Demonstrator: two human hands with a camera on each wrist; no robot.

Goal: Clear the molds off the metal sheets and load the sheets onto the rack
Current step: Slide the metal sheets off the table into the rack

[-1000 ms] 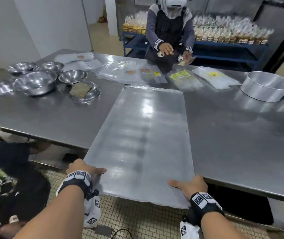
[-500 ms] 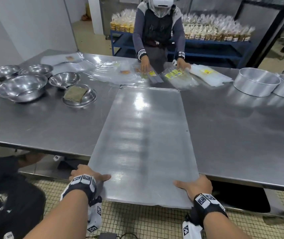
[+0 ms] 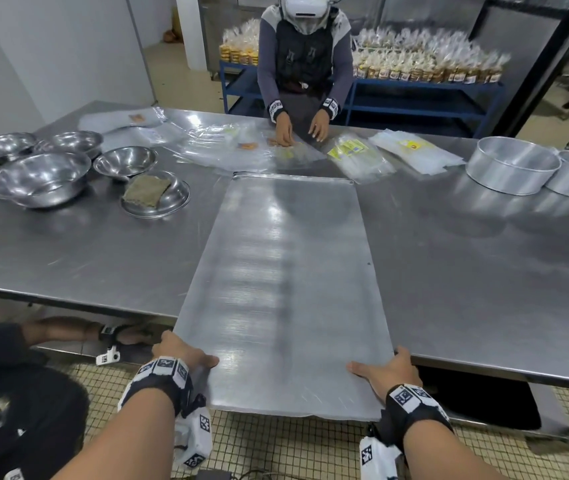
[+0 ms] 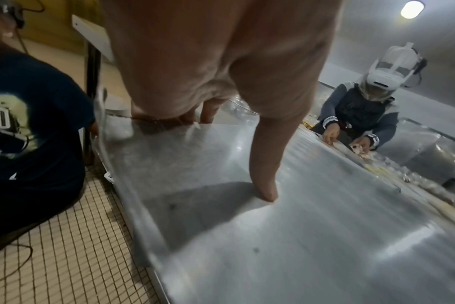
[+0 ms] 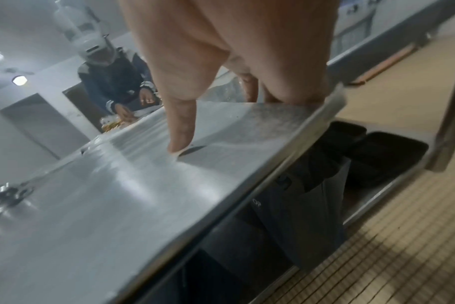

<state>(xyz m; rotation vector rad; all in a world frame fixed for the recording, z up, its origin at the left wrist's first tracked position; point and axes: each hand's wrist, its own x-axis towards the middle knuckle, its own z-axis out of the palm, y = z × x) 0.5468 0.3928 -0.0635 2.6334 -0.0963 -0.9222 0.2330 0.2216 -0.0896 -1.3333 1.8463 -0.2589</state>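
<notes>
A long bare metal sheet (image 3: pixel 286 282) lies lengthwise across the steel table (image 3: pixel 484 271), its near end hanging over the table's front edge. My left hand (image 3: pixel 181 353) grips the sheet's near left corner, thumb on top (image 4: pixel 264 185) and fingers curled under the edge. My right hand (image 3: pixel 388 370) grips the near right corner the same way, with the thumb (image 5: pixel 181 133) pressed on the sheet (image 5: pixel 117 195) top. No molds stand on this sheet (image 4: pixel 299 236). The rack is out of view.
Several steel bowls (image 3: pixel 41 178) stand at the table's left, two round pans (image 3: pixel 511 166) at the far right. A person (image 3: pixel 305 64) across the table handles plastic bags (image 3: pixel 359 157) just beyond the sheet's far end. Another person (image 3: pixel 16 393) crouches at my lower left.
Both hands keep their grip on the near corners. The sheet's near end has come slightly toward me, and the view has shifted. The person opposite has lowered both hands onto the bags.
</notes>
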